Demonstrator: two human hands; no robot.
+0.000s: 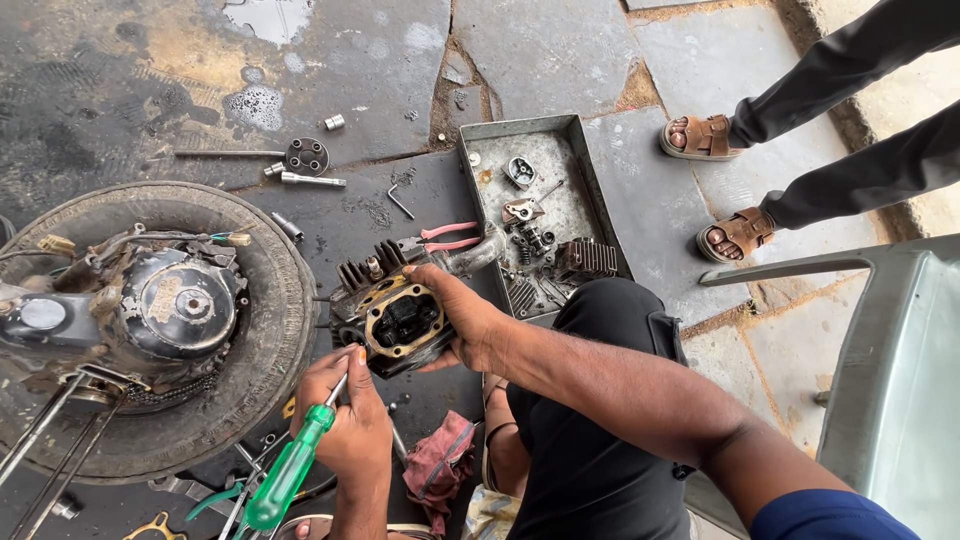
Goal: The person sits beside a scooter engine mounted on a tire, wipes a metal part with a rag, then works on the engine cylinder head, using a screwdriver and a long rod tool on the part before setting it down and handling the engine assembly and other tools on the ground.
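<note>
We see an old tyre (262, 330) cradling an engine block (165, 310) on the stone floor. Beside it, our right hand (462, 318) grips a finned cylinder head (395, 315) from the side. Our left hand (350, 420) is closed around a green-handled screwdriver (290, 470), its tip at the head's edge.
</note>
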